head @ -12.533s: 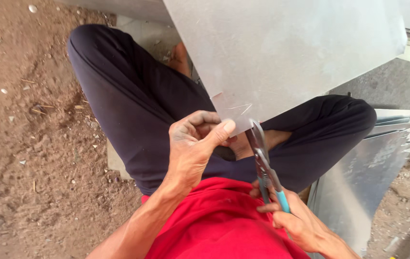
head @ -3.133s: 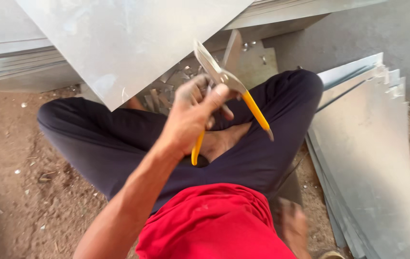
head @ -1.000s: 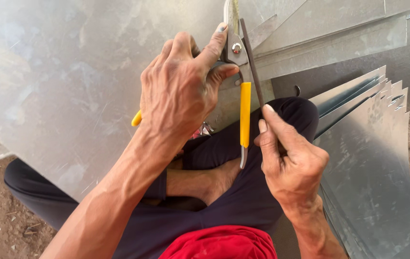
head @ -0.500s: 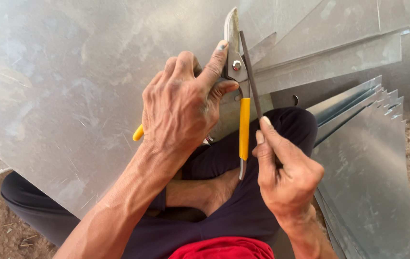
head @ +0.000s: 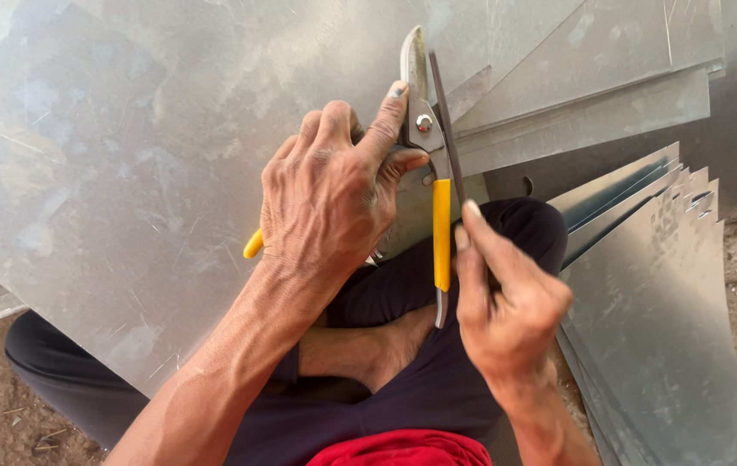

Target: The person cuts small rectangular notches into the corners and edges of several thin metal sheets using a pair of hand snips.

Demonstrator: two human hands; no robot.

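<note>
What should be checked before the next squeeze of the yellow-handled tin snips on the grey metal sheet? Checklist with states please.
1. Left hand wrapped around the yellow-handled tin snips near the pivot: ok.
2. Right hand on the snips: it touches the lower yellow handle with the fingertips only, not a full grip: not ok.
3. Blades engaged on the large grey metal sheet: they point up along its edge, but the bite is hidden: cannot tell.
4. Fingers out of the blade line: left index finger lies beside the pivot: not ok.
5. Stack of cut grey sheets apart from the hands: ok.
6. Legs directly under the handles: not ok.
</note>
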